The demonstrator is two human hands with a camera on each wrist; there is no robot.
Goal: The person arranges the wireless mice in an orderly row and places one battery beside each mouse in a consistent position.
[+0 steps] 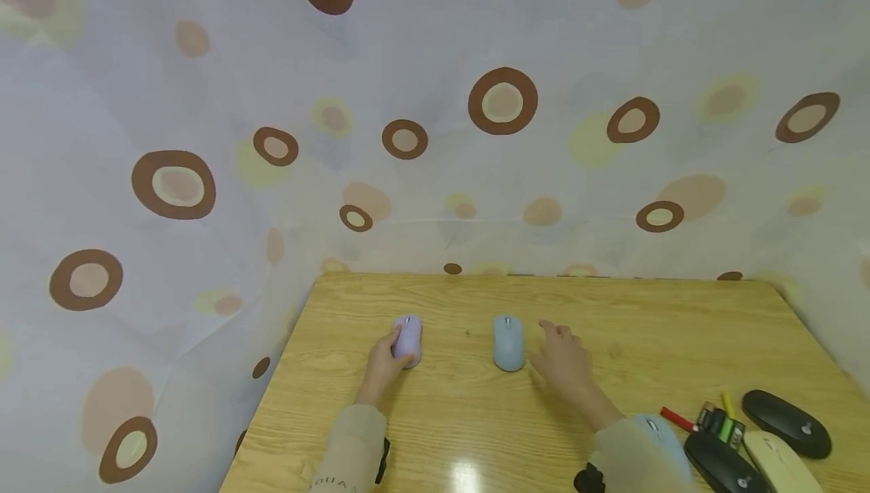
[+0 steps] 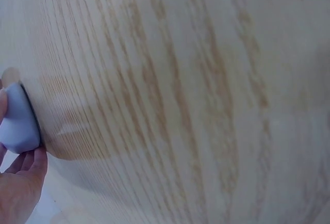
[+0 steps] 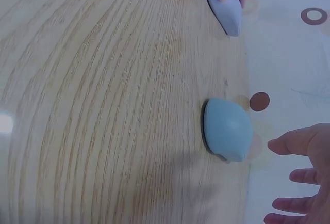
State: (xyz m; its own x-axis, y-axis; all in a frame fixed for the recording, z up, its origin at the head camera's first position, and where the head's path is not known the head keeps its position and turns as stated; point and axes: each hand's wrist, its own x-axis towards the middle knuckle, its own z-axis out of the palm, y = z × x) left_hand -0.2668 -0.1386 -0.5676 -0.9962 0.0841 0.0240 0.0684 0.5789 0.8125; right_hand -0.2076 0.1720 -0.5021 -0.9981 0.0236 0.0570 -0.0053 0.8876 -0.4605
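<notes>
A purple computer mouse lies on the left part of the wooden table. My left hand grips it from the left, thumb and fingers along its sides. In the left wrist view the purple mouse sits at the left edge, fingers against its end. To its right, a blue-grey mouse rests on the wood. My right hand hovers just right of that mouse, apart from it, fingers spread and holding nothing. The right wrist view shows a gap between the right hand and the blue-grey mouse.
At the table's right front lie a light blue mouse, a black mouse, another black mouse and a cream mouse. Among them are a red stick and several batteries. A spotted sheet hangs behind the table.
</notes>
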